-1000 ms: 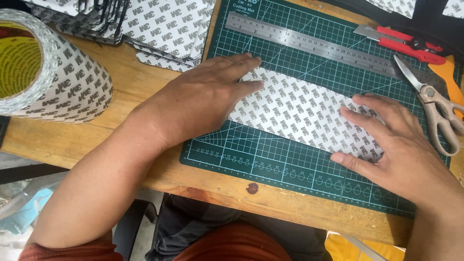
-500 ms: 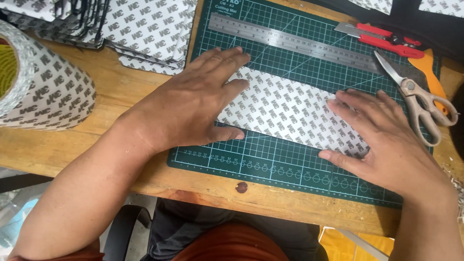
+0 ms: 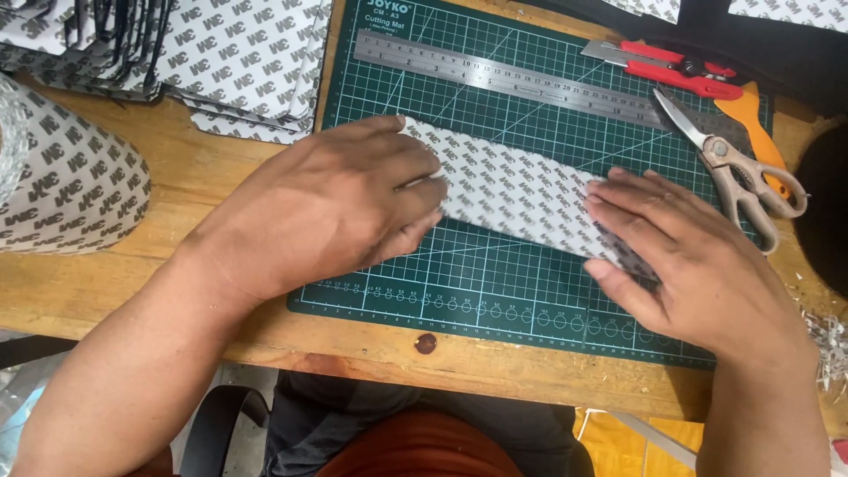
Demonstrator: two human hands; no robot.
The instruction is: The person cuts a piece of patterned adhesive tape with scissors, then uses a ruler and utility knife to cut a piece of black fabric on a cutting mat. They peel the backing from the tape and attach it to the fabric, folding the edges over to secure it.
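Hands (image 3: 344,208) closer — two, one strip (image 3: 512,190)

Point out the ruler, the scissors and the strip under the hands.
ruler (image 3: 503,78), head view, middle of the steel blade.
scissors (image 3: 738,168), head view, near the pivot, above the handles.
strip (image 3: 512,190), head view, bare middle between the two hands.

Single head-worn view, looking steeply down from close above onto the green gridded cutting mat (image 3: 495,291) on the wooden table (image 3: 221,291)
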